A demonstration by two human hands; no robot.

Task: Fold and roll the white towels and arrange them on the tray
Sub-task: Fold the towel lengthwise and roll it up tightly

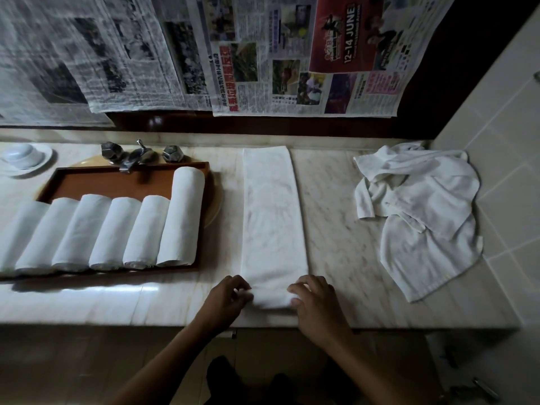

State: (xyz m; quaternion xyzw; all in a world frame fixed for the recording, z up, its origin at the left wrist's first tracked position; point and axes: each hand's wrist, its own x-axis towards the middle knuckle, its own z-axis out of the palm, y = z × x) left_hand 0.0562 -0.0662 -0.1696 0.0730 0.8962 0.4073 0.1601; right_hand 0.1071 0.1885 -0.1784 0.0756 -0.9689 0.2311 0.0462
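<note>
**Here, both hands on the towel's near end**

Lengthwise on the marble counter (pixel 344 217) lies the folded towel (pixel 273 217), a long narrow strip reaching from the back edge to the front. The left hand (pixel 226 296) and right hand (pixel 314 305) curl their fingers round its near end, one at each corner, where the cloth bunches into a low roll. To the left, six rolled towels (pixel 117 232) lie side by side on the brown tray (pixel 122 182). Loose towels (pixel 420 217) sit heaped at the right, beside the tiled wall.
</note>
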